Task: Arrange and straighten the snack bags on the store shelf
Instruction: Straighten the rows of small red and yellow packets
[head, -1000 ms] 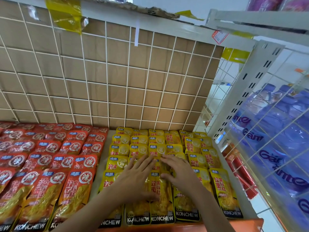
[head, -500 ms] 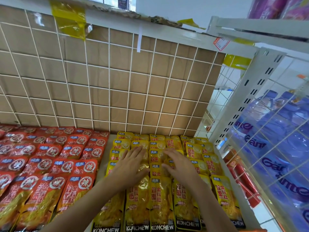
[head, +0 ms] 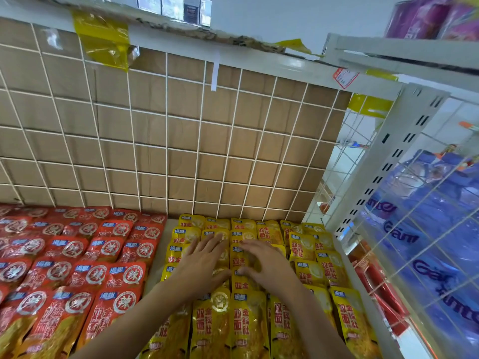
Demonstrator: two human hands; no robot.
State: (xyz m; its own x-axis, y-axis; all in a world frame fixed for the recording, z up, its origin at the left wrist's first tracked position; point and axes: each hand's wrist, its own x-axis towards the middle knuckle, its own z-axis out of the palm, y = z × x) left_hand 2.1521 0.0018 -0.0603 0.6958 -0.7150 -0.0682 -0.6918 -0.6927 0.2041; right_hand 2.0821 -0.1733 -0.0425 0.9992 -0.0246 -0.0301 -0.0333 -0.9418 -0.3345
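Yellow snack bags (head: 248, 325) lie under both hands, left (head: 201, 263) and right (head: 264, 264), fingers flat, pressing.

yellow snack bags (head: 248, 322) with red lettering lie right of the red snack bags (head: 77, 268) (white round emblems); behind the yellow bags, a white wire grid (head: 166, 141) over brown cardboard; right of them, blue bottle packs (head: 427, 229).

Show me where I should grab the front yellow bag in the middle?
Probably take the yellow bag by its flat top edge, coming down from above. It lies flat with neighbours tight on both sides, so no grip there, but its top edge rests over the bag behind, free to pinch.
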